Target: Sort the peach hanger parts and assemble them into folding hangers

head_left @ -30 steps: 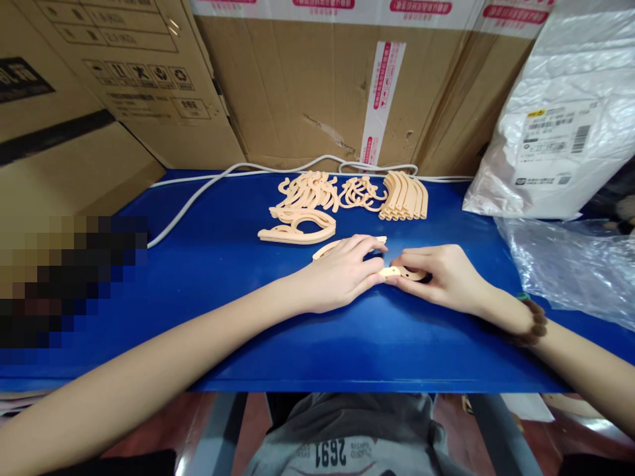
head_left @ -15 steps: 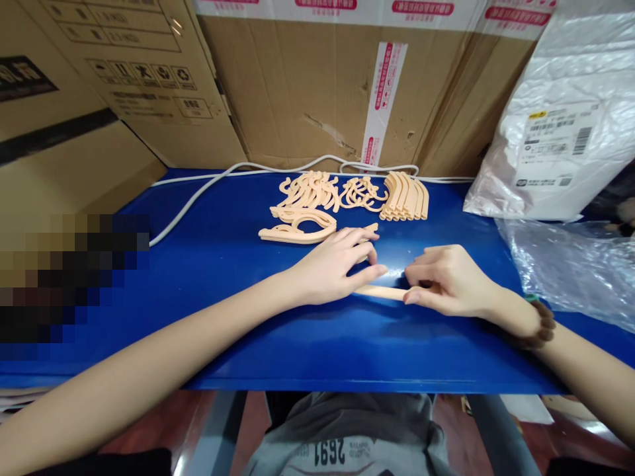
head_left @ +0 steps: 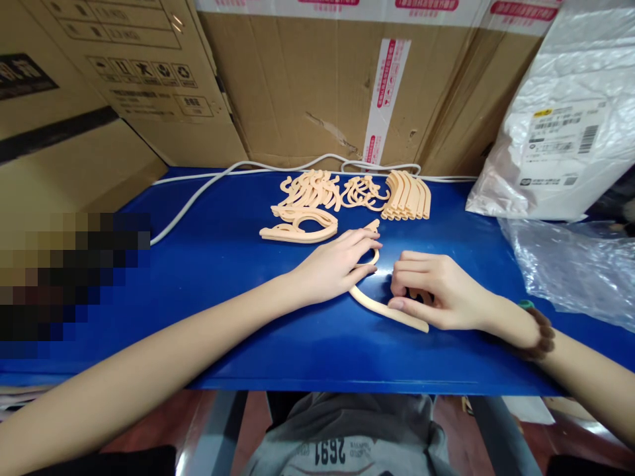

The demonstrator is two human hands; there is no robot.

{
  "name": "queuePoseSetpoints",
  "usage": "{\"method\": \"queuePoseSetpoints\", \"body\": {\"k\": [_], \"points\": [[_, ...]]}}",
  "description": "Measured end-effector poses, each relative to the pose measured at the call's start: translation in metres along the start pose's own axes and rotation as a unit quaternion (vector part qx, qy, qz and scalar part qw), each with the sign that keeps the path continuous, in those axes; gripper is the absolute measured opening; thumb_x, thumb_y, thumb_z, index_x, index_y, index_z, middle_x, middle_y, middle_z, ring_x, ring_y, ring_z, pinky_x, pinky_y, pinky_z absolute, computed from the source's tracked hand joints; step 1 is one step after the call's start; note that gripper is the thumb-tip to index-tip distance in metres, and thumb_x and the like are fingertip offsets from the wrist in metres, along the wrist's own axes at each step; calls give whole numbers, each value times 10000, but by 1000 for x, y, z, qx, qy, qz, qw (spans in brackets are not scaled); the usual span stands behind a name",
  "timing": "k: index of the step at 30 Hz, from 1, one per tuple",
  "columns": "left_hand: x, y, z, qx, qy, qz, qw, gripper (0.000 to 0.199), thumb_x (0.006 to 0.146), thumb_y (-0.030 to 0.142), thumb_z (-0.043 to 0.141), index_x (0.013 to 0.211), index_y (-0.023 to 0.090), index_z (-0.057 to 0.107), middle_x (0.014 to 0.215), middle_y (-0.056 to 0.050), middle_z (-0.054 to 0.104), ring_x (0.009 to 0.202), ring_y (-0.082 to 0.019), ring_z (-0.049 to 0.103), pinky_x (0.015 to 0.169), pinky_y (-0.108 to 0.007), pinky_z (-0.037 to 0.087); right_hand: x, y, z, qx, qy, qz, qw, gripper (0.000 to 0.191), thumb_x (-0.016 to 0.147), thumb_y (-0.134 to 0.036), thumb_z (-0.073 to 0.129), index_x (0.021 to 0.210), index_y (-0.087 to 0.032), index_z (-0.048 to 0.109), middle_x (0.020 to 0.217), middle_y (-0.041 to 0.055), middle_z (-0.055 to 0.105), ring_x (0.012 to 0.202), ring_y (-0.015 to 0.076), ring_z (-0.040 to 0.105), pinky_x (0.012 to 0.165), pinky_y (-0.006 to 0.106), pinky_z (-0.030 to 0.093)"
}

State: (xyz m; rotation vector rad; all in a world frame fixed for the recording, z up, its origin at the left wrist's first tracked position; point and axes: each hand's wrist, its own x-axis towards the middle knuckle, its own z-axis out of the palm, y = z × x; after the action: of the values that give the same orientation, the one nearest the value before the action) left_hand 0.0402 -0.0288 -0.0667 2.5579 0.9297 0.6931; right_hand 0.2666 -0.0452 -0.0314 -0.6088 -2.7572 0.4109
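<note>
A beige plastic clothes hanger [head_left: 380, 309] lies on the blue table, one curved arm pointing to the right. My left hand [head_left: 330, 264] is closed over its middle and covers much of it. A curved loop and a short end show past the fingertips. On the right, my right hand [head_left: 436, 291] has curled fingers, with the thumb against the hanger's arm; the arm's end sticks out below. Left of my left hand sit stacked assembled hangers [head_left: 300, 228]. Behind are a pile of curved hanger pieces [head_left: 310, 190], loose hooks [head_left: 364, 193] and neatly stacked hanger arms [head_left: 405, 196].
Cardboard boxes [head_left: 297, 86] stand along the back and left. A white cable [head_left: 198, 188] runs across the table's rear. At right are a white plastic parcel bag [head_left: 540, 158] and clear plastic wrap [head_left: 570, 264]. The table's front edge [head_left: 337, 387] is close to my body.
The hanger's right arm has swung toward me and now slants downward, its end showing past my right thumb. My right hand has shifted slightly left and nearer; my left hand stays nearly in place.
</note>
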Motion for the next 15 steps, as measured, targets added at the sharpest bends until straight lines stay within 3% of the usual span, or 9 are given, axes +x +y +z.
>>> {"method": "queuePoseSetpoints", "body": {"k": [2, 5, 8, 12, 15], "points": [[0, 0, 0, 4, -1, 0, 1000, 304, 994, 280, 472, 1267, 159, 529, 1400, -131, 533, 1372, -245, 430, 1135, -435, 387, -1, 1, -4, -29, 28, 10, 999, 319, 998, -363, 480, 755, -186, 589, 695, 26, 586, 686, 151, 484, 678, 275, 374], [0, 0, 1, 9, -4, -3, 1000, 305, 996, 288, 474, 1264, 154, 531, 1387, -126, 545, 1376, -248, 427, 1137, -434, 383, -5, 3, -10, -163, 54, 48, 984, 363, 1007, -371, 449, 718, -190, 574, 667, 26, 569, 635, 149, 488, 637, 282, 346], [0, 0, 2, 12, -4, -4, 1000, 313, 994, 294, 484, 1270, 153, 530, 1392, -120, 544, 1378, -244, 423, 1144, -428, 376, -7, 2, -11, -262, 32, 61, 963, 433, 985, -506, 448, 719, -190, 574, 663, 30, 565, 597, 154, 480, 612, 295, 322], [0, 1, 3, 22, -4, -8, 1000, 331, 1001, 294, 469, 1282, 129, 524, 1411, -130, 526, 1381, -237, 418, 1155, -409, 363, -5, -9, -4, -216, -14, 22, 976, 506, 910, -661, 481, 789, -180, 581, 762, 47, 580, 648, 168, 486, 639, 302, 356], [1, 2, 3, 29, -3, -14, 999, 321, 1016, 297, 425, 1274, 136, 527, 1424, -132, 515, 1387, -234, 413, 1158, -419, 357, -3, -18, 1, -138, -48, 4, 989, 375, 937, -540, 529, 875, -174, 579, 862, 61, 593, 725, 175, 505, 677, 297, 384]]}}
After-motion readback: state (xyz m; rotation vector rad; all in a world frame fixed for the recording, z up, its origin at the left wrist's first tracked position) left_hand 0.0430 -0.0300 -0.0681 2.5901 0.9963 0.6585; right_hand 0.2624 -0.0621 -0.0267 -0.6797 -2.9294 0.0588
